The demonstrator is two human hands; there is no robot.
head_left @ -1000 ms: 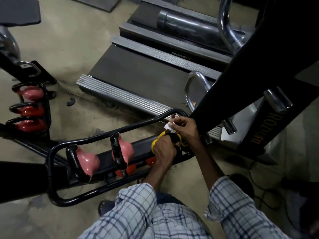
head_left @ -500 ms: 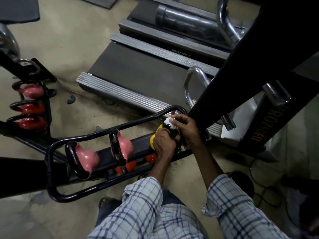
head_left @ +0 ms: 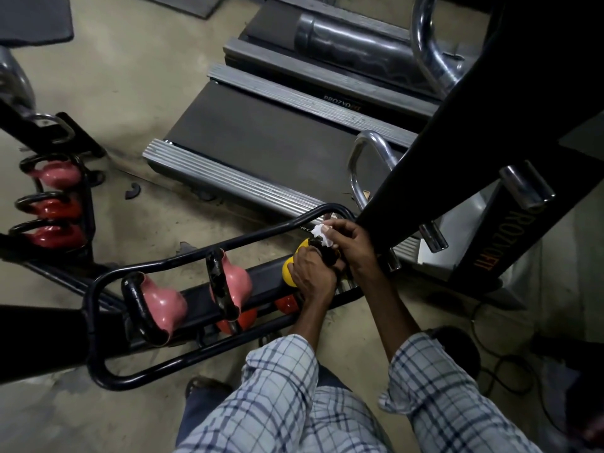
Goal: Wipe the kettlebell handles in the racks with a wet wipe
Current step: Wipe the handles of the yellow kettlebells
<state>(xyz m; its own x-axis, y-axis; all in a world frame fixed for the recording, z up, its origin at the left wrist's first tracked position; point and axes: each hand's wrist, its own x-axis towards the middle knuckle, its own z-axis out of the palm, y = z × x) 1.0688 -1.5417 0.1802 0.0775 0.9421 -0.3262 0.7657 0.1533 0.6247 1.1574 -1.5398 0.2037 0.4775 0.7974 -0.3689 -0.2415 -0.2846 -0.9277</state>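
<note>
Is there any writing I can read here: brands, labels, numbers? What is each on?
"PROZ...FIT": along the black machine upright, FIT in orange; middle letters blurred.
"PROZ...": upside down on the far treadmill rail; rest blurred.
"RO": just under the rack bar, beside the wet wipe; rest hidden.
No numbers readable.

Both our arms stretched forward and down. Our left hand gripped the yellow kettlebell, fingers curled; our right hand, just beside it, pinched the wet wipe.
</note>
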